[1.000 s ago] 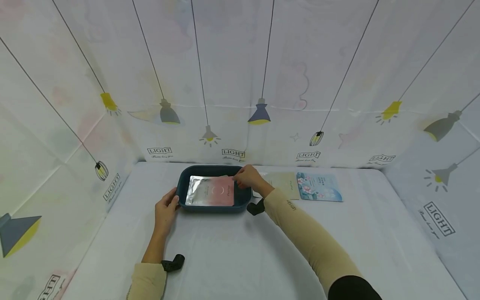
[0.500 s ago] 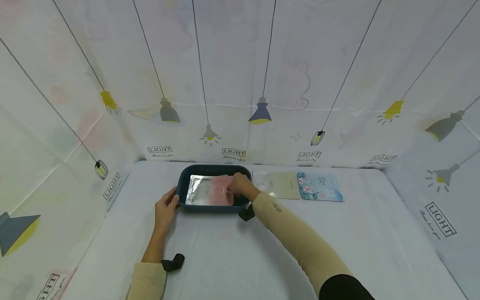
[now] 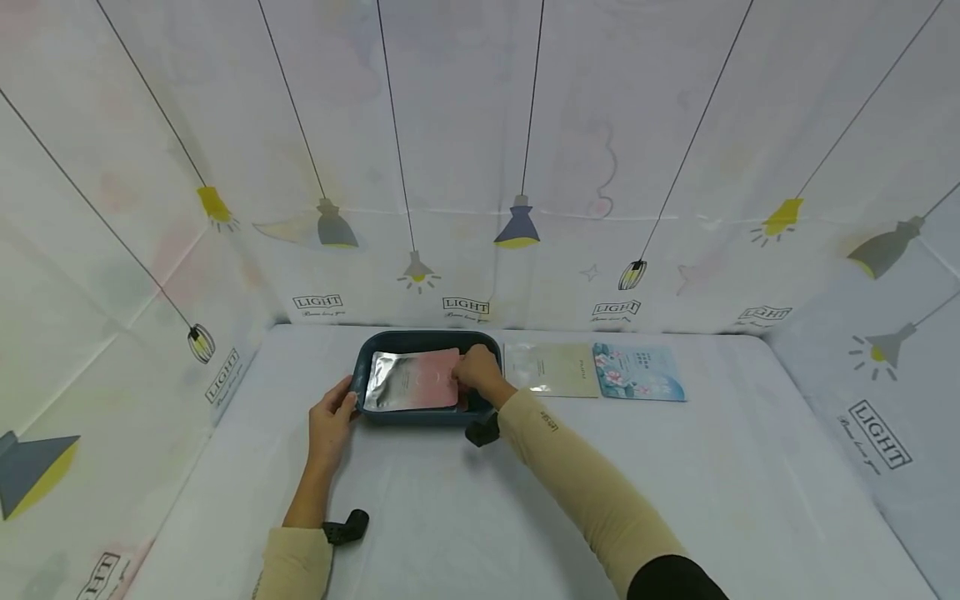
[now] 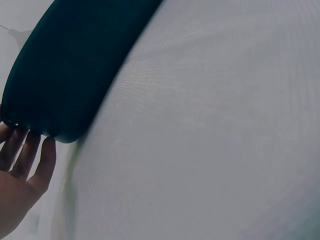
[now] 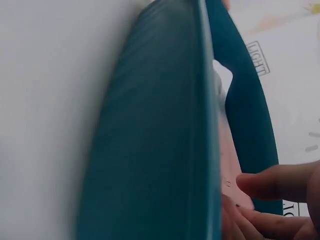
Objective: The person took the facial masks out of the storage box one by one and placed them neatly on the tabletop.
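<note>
A white cloth-covered tabletop (image 3: 427,517) spanned the lower frame. At centre, a dark teal, round-cornered oblong tray (image 3: 420,419) contained a flat pink-and-silver foil packet (image 3: 411,381). A flat beige packet (image 3: 566,369) and a blue floral packet (image 3: 641,372) lay to its right. The right hand (image 3: 477,369) pinched the foil packet's right edge; the left hand's (image 3: 328,417) extended fingertips touched the tray's left end.
</note>
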Tool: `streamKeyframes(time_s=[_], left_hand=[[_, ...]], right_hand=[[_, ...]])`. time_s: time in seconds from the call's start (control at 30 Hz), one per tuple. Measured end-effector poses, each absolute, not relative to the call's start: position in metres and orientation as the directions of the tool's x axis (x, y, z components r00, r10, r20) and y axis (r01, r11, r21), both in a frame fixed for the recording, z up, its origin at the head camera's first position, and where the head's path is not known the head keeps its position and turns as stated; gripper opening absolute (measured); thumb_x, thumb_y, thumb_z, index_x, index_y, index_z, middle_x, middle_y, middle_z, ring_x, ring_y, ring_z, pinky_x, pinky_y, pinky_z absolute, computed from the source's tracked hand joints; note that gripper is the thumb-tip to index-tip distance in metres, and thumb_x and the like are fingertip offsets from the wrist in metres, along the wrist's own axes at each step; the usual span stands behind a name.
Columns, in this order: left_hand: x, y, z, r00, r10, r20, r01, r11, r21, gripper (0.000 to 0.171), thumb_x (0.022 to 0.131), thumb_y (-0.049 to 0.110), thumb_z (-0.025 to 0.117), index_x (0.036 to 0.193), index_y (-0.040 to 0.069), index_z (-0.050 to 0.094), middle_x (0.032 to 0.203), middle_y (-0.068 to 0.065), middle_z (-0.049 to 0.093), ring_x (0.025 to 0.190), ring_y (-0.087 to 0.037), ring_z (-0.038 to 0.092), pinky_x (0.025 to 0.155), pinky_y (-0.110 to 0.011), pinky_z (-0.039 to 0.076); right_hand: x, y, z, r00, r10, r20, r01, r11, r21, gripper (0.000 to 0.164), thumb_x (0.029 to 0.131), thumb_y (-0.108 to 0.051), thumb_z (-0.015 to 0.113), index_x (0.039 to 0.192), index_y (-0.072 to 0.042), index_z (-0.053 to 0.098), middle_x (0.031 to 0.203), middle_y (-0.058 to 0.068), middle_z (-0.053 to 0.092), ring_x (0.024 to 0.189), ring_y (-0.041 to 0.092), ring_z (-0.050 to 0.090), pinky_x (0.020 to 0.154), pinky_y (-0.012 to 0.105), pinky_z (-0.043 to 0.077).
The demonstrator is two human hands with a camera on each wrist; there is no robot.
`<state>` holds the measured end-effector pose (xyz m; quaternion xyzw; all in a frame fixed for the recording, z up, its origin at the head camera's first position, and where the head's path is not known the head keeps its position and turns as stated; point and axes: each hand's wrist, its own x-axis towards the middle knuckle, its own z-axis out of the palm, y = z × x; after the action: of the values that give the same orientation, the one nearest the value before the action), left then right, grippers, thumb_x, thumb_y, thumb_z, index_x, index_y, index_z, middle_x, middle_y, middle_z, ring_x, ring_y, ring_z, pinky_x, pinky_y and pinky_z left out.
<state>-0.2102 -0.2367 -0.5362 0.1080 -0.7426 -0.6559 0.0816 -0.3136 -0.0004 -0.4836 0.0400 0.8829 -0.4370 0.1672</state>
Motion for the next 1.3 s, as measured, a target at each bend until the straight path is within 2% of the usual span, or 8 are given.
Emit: streamKeyframes(time_s=[0.1, 0.17, 0.23, 0.43, 0.6, 0.73, 0.93, 1.3], left_hand=[[-0.210, -0.236, -0.537, -0.961, -0.276, -0.014, -0.047, 0.115, 0.992, 0.044, 0.103, 0.015, 0.046, 0.145, 0.001, 0.042, 0.145, -0.020, 0.047, 0.128, -0.030, 0.050, 0.095, -0.023, 0.053], [-0.211, -0.237, -0.542, -0.958, -0.286, 0.007, -0.031, 0.127, 0.991, 0.044, 0.103, 0.016, 0.047, 0.145, 0.001, 0.043, 0.145, -0.019, 0.048, 0.127, -0.029, 0.051, 0.089, -0.014, 0.054], [-0.213, -0.238, -0.547, -0.955, -0.295, 0.020, -0.021, 0.136, 0.990, 0.044, 0.103, 0.017, 0.047, 0.144, 0.002, 0.044, 0.144, -0.018, 0.049, 0.127, -0.028, 0.052, 0.084, -0.008, 0.053], [-0.214, -0.238, -0.548, -0.954, -0.300, 0.020, -0.024, 0.145, 0.989, 0.044, 0.103, 0.016, 0.047, 0.144, 0.002, 0.044, 0.144, -0.019, 0.050, 0.125, -0.029, 0.053, 0.087, -0.013, 0.054], [-0.214, -0.238, -0.548, -0.956, -0.293, 0.021, -0.023, 0.146, 0.989, 0.044, 0.103, 0.017, 0.047, 0.144, 0.002, 0.044, 0.144, -0.019, 0.049, 0.127, -0.030, 0.053, 0.084, -0.009, 0.053], [-0.215, -0.239, -0.548, -0.957, -0.289, 0.016, -0.026, 0.142, 0.989, 0.044, 0.103, 0.018, 0.048, 0.145, 0.003, 0.044, 0.145, -0.018, 0.049, 0.127, -0.029, 0.053, 0.085, -0.010, 0.053], [-0.214, -0.238, -0.546, -0.959, -0.282, 0.015, -0.025, 0.138, 0.990, 0.044, 0.104, 0.017, 0.046, 0.145, 0.002, 0.044, 0.147, -0.018, 0.047, 0.128, -0.029, 0.052, 0.092, -0.020, 0.053], [-0.212, -0.237, -0.545, -0.956, -0.292, 0.017, -0.031, 0.160, 0.987, 0.045, 0.104, 0.020, 0.046, 0.145, 0.004, 0.044, 0.147, -0.016, 0.048, 0.128, -0.028, 0.052, 0.091, -0.017, 0.053]], right_hand=[[-0.312, -0.004, -0.486, -0.948, -0.050, -0.314, 0.235, 0.555, -0.798, 0.028, 0.079, 0.003, 0.063, 0.054, -0.005, 0.055, 0.051, 0.002, 0.050, 0.049, 0.016, 0.051, 0.047, 0.029, 0.048], [-0.310, -0.006, -0.487, -0.956, -0.046, -0.288, 0.219, 0.541, -0.812, 0.032, 0.079, 0.003, 0.063, 0.051, -0.007, 0.051, 0.048, 0.000, 0.047, 0.047, 0.016, 0.049, 0.043, 0.025, 0.039], [-0.307, -0.007, -0.486, -0.962, -0.050, -0.269, 0.198, 0.550, -0.811, 0.029, 0.080, 0.002, 0.064, 0.054, -0.005, 0.055, 0.048, -0.001, 0.048, 0.048, 0.015, 0.049, 0.044, 0.024, 0.037], [-0.304, -0.006, -0.486, -0.967, -0.053, -0.248, 0.181, 0.543, -0.820, 0.017, 0.084, -0.001, 0.064, 0.068, 0.003, 0.067, 0.055, 0.004, 0.058, 0.050, 0.013, 0.054, 0.046, 0.023, 0.041], [-0.305, -0.004, -0.487, -0.971, -0.017, -0.237, 0.194, 0.517, -0.834, 0.010, 0.081, -0.001, 0.065, 0.078, 0.001, 0.074, 0.067, 0.012, 0.072, 0.051, 0.018, 0.066, 0.047, 0.026, 0.052], [-0.306, -0.002, -0.486, -0.969, -0.018, -0.247, 0.207, 0.485, -0.850, 0.011, 0.080, 0.001, 0.064, 0.082, 0.003, 0.075, 0.068, 0.015, 0.072, 0.051, 0.019, 0.066, 0.046, 0.027, 0.053], [-0.305, 0.002, -0.482, -0.966, -0.044, -0.254, 0.209, 0.442, -0.872, 0.012, 0.083, -0.002, 0.065, 0.090, 0.003, 0.075, 0.072, 0.008, 0.069, 0.054, 0.012, 0.059, 0.050, 0.022, 0.051], [-0.305, 0.015, -0.474, -0.952, -0.091, -0.292, 0.242, 0.359, -0.901, 0.018, 0.087, -0.003, 0.064, 0.101, 0.004, 0.072, 0.080, 0.010, 0.070, 0.059, 0.013, 0.062, 0.061, 0.026, 0.059]])
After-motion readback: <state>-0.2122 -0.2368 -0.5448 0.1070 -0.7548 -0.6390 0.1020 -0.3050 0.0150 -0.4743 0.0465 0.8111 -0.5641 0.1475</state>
